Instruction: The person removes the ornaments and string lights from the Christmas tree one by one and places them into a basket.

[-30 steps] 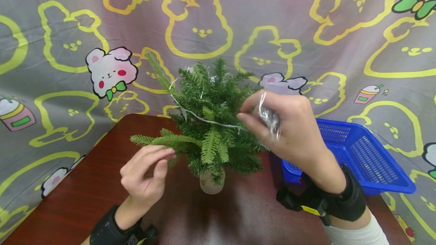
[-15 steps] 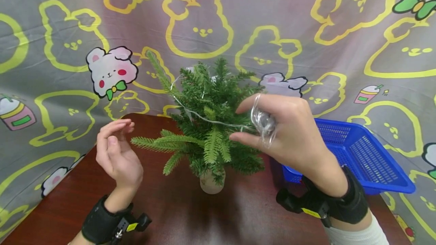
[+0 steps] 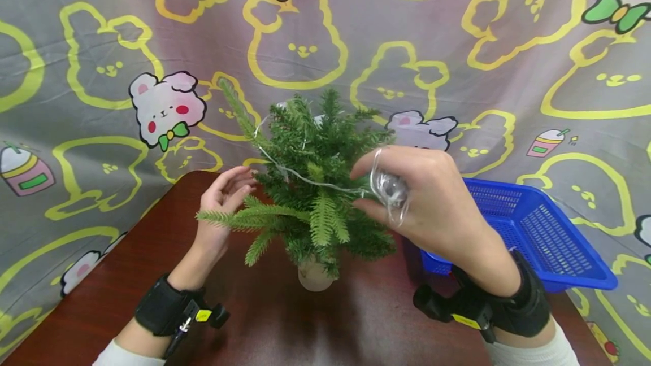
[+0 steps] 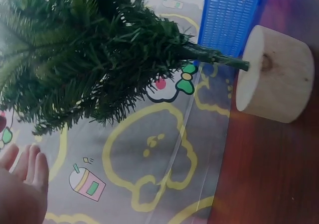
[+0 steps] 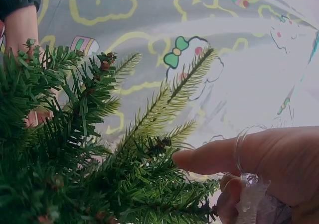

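A small artificial Christmas tree (image 3: 325, 146) stands on a round wooden base (image 4: 279, 74). Across its front runs a strand of clear string lights (image 3: 325, 185), from the upper left branches to the right hand. The right hand (image 3: 437, 202), on the tree's right side, holds the bundled rest of the strand (image 3: 391, 190) in its palm. One loop of it goes round the index finger, while thumb and index fingertip are apart. The left hand (image 3: 221, 205) is at the tree's left side behind a light green branch (image 3: 254, 218), fingers loosely bent and holding nothing.
A blue plastic basket (image 3: 605, 281) sits on the right of the dark red-brown table (image 3: 244, 321). Close behind hangs a grey curtain (image 3: 396, 21) with yellow bear outlines. Both wrists wear black straps with cameras.
The left hand let go near the front left branch, swung out left, then came back in behind that branch. Right thumb and index finger have spread apart; the bundle stays in that hand.
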`<state>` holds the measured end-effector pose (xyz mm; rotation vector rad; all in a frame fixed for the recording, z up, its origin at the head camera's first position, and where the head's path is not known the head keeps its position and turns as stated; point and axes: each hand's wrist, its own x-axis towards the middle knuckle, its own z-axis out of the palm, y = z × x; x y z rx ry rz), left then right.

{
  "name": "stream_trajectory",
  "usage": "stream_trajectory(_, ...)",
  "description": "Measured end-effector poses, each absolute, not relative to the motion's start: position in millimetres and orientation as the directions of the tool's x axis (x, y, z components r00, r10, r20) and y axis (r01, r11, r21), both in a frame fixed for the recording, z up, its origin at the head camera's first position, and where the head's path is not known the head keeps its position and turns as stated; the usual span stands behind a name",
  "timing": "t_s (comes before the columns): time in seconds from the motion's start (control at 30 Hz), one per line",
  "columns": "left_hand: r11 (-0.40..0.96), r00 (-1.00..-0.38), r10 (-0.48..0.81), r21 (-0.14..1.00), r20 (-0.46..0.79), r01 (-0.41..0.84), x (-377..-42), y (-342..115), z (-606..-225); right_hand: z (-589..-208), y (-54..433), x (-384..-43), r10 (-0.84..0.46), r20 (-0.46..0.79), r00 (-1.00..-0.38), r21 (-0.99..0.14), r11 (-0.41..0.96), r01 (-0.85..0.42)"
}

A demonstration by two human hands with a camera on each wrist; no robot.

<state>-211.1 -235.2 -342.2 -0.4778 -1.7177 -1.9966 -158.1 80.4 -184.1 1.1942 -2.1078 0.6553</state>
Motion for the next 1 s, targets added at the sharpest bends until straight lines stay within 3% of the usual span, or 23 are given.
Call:
stream_trajectory(0.23,-0.128,-0.946,0.026,0.940,0.323,0.317,-223.5,-233.4,-336.3,-184.4,82.3,-159.3,-0.563,0.729,-0.389,-0.111,0.463,-0.879)
stream_trajectory(0.43,-0.170,-0.968,0.115,0.964,0.224,0.203,-230.1,-228.1,-336.7,-183.8,82.3,-159.9,-0.558,0.736,-0.383,-0.110,0.461,-0.881)
stream_trajectory(0.57,-0.392,-0.952,0.213,0.912,0.218,0.121,-234.4,-226.9,-338.1,-184.2,82.4,-160.9,-0.557,0.738,-0.381,-0.109,0.459,-0.882)
stream_trajectory(0.73,-0.639,-0.872,0.359,0.768,0.332,0.029,-239.1,-229.1,-345.0,-185.1,83.2,-163.3,-0.559,0.736,-0.383,-0.107,0.462,-0.880)
stream_trajectory(1.0,-0.498,-0.867,0.348,0.854,0.355,0.150,-240.6,-229.9,-347.1,-185.8,85.5,-167.1,-0.561,0.735,-0.380,-0.099,0.466,-0.879)
